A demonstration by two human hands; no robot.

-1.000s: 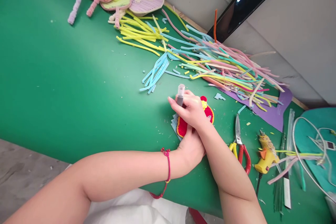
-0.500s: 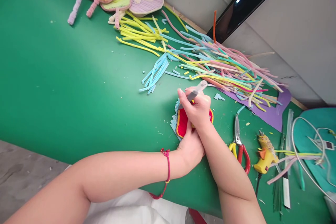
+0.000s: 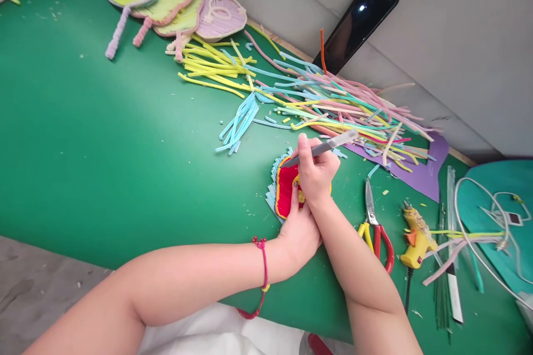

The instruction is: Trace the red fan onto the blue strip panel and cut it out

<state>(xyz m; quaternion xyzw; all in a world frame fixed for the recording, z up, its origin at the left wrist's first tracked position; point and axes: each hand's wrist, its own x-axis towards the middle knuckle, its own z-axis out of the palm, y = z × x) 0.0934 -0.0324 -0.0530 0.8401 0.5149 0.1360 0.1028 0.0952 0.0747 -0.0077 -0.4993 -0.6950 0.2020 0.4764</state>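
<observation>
My right hand [image 3: 317, 173] is closed round a grey pen-like tool [image 3: 322, 148], its tip resting on the upper left edge of a small red craft piece [image 3: 286, 188] with a yellow rim and a fringe of light blue strips. My left hand [image 3: 300, 230] lies partly under the right wrist, its fingers pressed onto the lower part of the red piece and holding it against the green table [image 3: 104, 138]. A red cord bracelet sits on the left wrist.
Scissors with red and yellow handles [image 3: 373, 222] and a yellow glue gun [image 3: 416, 236] lie to the right. A heap of coloured strips [image 3: 316, 105] spreads behind. Finished fan shapes [image 3: 166, 0] lie far left, a black phone [image 3: 353, 25] leans on the wall, a purple sheet [image 3: 425, 175] and cables at right.
The right hand has tipped the grey tool from upright to slanted and brought its tip down onto the red piece. The view has shifted slightly, and the left hand stays on the piece.
</observation>
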